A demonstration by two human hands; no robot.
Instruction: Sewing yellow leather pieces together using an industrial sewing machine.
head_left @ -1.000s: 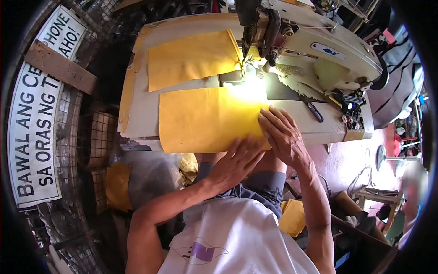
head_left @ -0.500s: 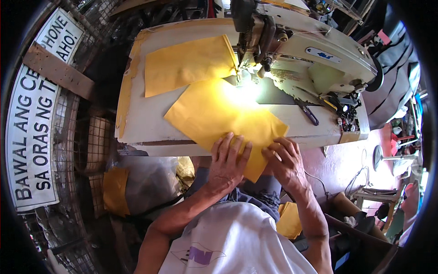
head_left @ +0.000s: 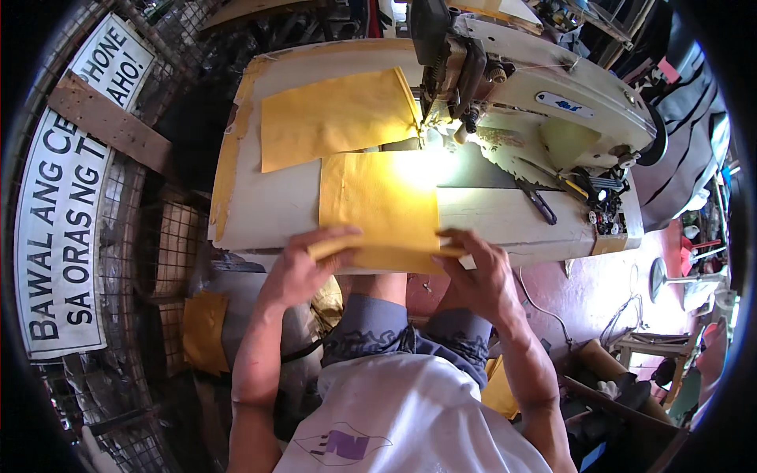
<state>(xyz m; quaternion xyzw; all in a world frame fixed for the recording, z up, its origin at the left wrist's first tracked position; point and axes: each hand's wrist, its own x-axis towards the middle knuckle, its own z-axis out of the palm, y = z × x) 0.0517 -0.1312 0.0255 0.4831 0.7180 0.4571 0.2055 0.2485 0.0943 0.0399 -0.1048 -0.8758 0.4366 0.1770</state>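
A yellow fabric piece point(head_left: 378, 193) lies on the sewing table point(head_left: 244, 217), its far edge close to the lit needle area of the sewing machine point(head_left: 505, 75). Its near edge is folded up into a narrow strip at the table's front edge. My left hand point(head_left: 307, 266) pinches the left end of that fold between thumb and fingers, slightly blurred. At the right end, my right hand point(head_left: 479, 274) is closed on the same fold. A second yellow fabric piece point(head_left: 339, 114) lies flat to the far left, one corner beside the machine's presser foot.
Small thread snips point(head_left: 540, 203) lie right of the needle, near a yellow-handled tool point(head_left: 574, 188) and several small metal parts point(head_left: 607, 217). More yellow fabric point(head_left: 206, 329) hangs low at left, and some point(head_left: 498, 388) lies beside my right thigh. Wire mesh point(head_left: 126, 252) borders the left.
The near fabric piece has turned from a slant to square with the table edge. My hands have moved apart from resting on it to gripping its near edge, now folded up.
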